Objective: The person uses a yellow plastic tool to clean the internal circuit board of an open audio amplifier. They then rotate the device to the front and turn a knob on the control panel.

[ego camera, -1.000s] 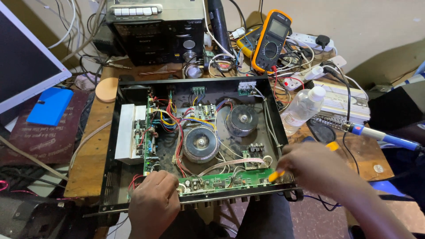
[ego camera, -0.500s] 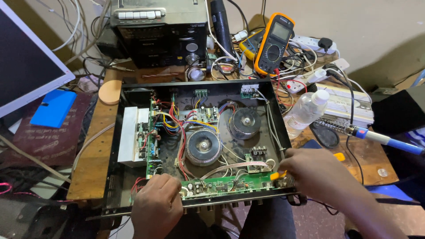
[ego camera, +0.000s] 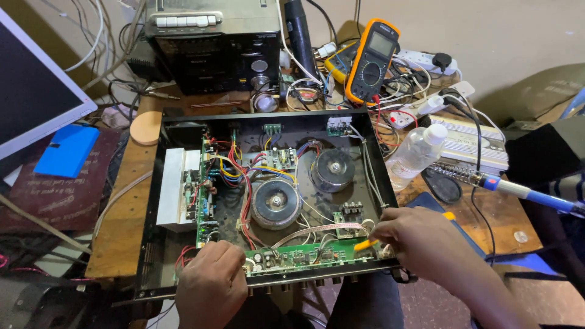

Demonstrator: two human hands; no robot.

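Soft even daylight is filling the whole shot, nothing's glaring, shadows are staying faint, and everything's looking pretty sharp edge to edge.

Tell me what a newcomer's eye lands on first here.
The opened black amplifier chassis fills the middle of the bench, two round transformers among coloured wires. At its near edge the left hand rests on the green circuit board while the right hand holds a yellow tool. Behind stands an orange multimeter.
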